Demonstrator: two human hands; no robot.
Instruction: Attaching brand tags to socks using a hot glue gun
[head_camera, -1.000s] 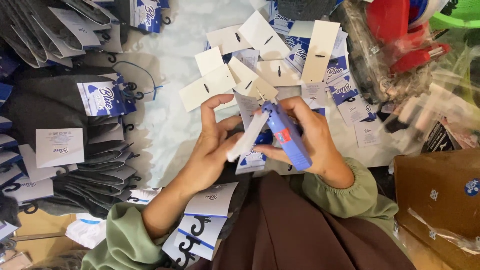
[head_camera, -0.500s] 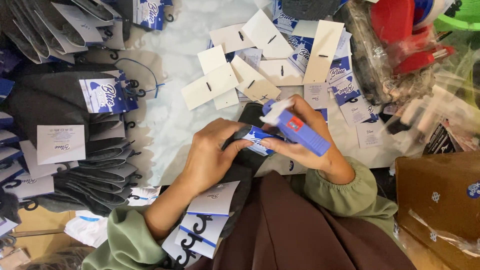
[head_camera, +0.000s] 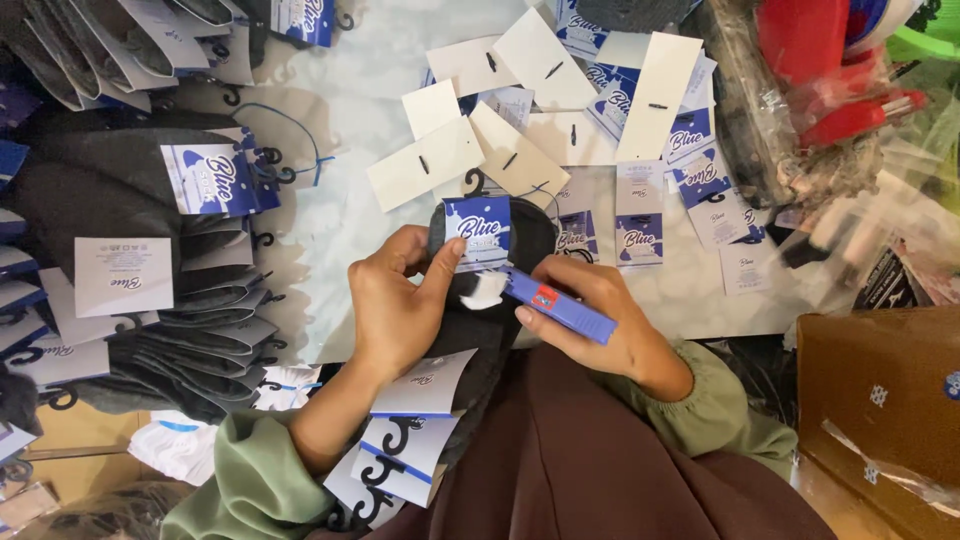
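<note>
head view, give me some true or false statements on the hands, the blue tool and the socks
1. The right hand holds a blue tagging tool. True.
2. The left hand lies flat on the brown box. False: it pinches the blue and white label on the dark sock.
3. The tool's white tip points at that label. True.
4. The finished socks are piled to the right. False: they lie to the left.
5. Loose paper labels lie beyond the hands. True.
</note>
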